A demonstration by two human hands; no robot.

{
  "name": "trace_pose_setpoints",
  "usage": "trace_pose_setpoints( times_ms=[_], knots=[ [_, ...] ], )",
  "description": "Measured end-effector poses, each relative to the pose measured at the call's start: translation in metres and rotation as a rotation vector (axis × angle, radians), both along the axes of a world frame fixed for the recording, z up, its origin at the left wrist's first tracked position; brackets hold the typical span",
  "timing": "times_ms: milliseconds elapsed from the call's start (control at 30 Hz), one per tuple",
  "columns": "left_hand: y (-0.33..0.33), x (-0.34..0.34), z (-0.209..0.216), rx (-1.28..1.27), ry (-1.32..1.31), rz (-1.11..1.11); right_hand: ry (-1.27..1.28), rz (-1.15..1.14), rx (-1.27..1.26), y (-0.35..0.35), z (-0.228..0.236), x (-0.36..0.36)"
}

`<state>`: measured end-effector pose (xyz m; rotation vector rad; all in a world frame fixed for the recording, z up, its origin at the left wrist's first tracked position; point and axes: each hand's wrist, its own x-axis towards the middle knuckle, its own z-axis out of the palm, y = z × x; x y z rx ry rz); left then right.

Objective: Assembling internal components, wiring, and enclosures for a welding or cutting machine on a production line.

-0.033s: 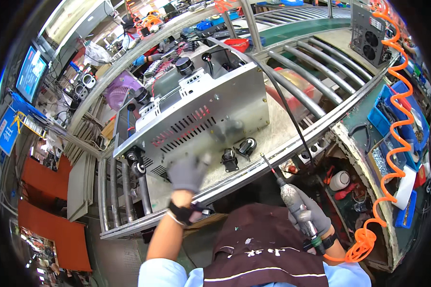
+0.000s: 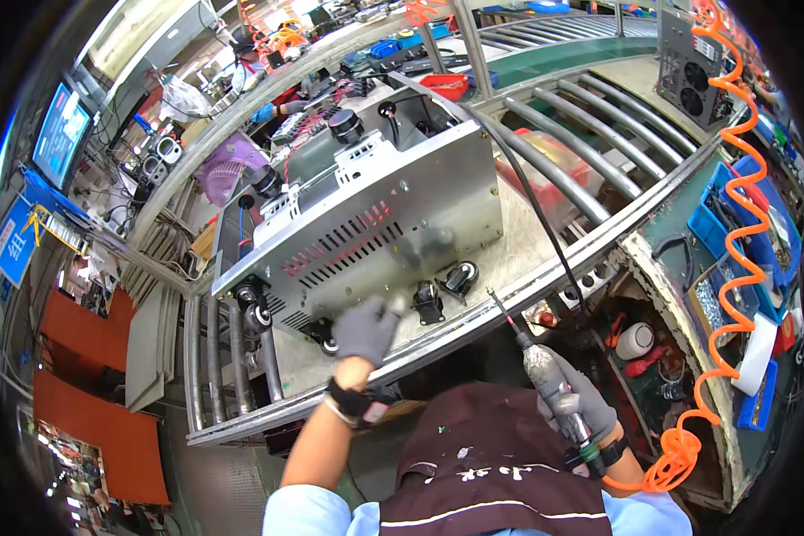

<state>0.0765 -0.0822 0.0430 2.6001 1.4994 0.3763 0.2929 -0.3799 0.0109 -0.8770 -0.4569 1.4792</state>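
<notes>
One pneumatic screwdriver (image 2: 540,363) is gripped by right hand (image 2: 590,393), likely for control; left hand (image 2: 366,334) near swivel caster (image 2: 428,304), grip indiscernible.

A factory workshop: conveyor rollers (image 2: 589,143) and a coiled orange hose (image 2: 679,458) right of the metal chassis (image 2: 447,201), a screen (image 2: 60,134) left of it.

Lit monitor (image 2: 60,138) and blue sign (image 2: 13,246)
</notes>
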Motion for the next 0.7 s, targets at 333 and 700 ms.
trace_pose_setpoints(
  times_ms=[333,700],
  knots=[
    [0.004,0.0,-0.062,-1.245,-0.949,0.594,0.005,0.063,-0.04,0.018,0.01,0.005],
    [0.019,-0.026,-0.002,-0.467,-0.699,-0.18,-0.483,0.203,0.041,0.053,0.032,0.019]
  ],
)
